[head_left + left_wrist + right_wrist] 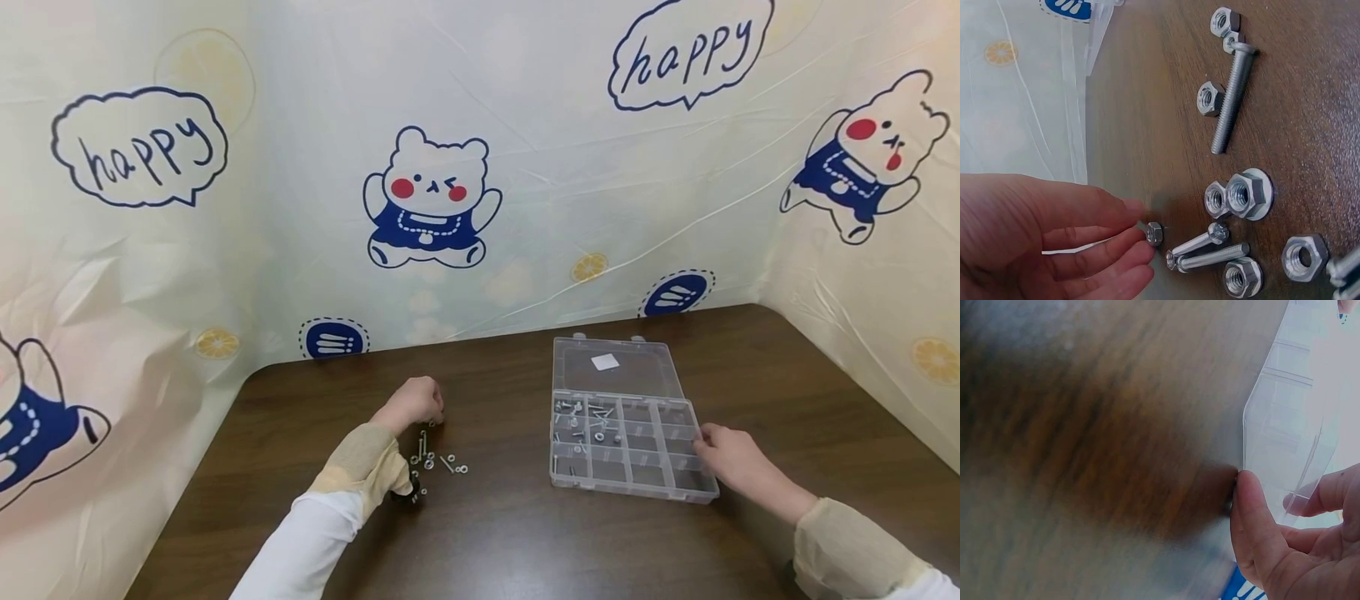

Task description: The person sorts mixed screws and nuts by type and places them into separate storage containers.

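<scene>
My left hand (420,402) is over the table's left half, beside a scatter of loose hardware. In the left wrist view, a small hex nut (1154,234) lies right at its loosely bent fingertips, and no firm pinch shows. Around it are a long bolt (1235,97), a flanged nut (1249,194), short screws (1213,256) and several other nuts. My right hand (738,462) holds the right edge of a clear plastic compartment box (678,492). Fingers on both sides of its wall show in the right wrist view (1291,556).
The box's lid (637,367) is folded back, with a small white label (604,362) on it. Screws and nuts lie in its left compartments. A dark brown wooden table (495,533) bears everything, and a printed plastic sheet (525,192) hangs behind and at both sides.
</scene>
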`<state>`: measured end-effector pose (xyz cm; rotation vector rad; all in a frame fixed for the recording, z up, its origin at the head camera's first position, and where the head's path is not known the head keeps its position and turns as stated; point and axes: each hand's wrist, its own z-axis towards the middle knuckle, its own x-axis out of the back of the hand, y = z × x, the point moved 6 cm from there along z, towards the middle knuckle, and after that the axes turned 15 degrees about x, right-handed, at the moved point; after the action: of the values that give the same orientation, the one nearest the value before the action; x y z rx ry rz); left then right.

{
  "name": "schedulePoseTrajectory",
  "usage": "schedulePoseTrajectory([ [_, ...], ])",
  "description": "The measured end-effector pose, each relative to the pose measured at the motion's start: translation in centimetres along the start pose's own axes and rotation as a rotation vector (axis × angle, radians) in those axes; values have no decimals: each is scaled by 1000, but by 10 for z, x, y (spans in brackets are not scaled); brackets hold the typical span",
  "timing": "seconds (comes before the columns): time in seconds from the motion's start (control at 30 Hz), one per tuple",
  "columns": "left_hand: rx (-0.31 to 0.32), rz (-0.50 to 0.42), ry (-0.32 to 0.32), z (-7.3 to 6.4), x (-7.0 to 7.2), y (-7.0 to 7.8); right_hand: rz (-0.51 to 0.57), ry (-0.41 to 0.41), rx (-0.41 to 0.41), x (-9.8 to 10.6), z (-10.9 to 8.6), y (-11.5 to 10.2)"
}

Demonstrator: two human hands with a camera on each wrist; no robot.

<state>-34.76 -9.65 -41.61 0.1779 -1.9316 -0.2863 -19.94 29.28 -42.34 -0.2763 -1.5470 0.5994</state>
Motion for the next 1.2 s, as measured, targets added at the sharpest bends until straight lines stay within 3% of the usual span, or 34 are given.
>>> schedulePoseTrajectory([
  [0.2,57,-20,-15,0,-3,-4,0,-5,-5,0,0,0],
  [0.33,44,5,3,-5,-2,-5,7,-8,-11,0,0,-1],
  [0.53,-34,35,60,-9,3,-5,13,-4,-16,-1,0,0],
  [0.8,-129,36,56,-7,1,-5,1,-1,-11,-1,0,2],
  [0.97,-251,40,113,-11,12,3,-11,7,-2,-1,0,2],
  [1.2,-378,11,137,-19,19,22,-23,11,6,-1,1,3],
])
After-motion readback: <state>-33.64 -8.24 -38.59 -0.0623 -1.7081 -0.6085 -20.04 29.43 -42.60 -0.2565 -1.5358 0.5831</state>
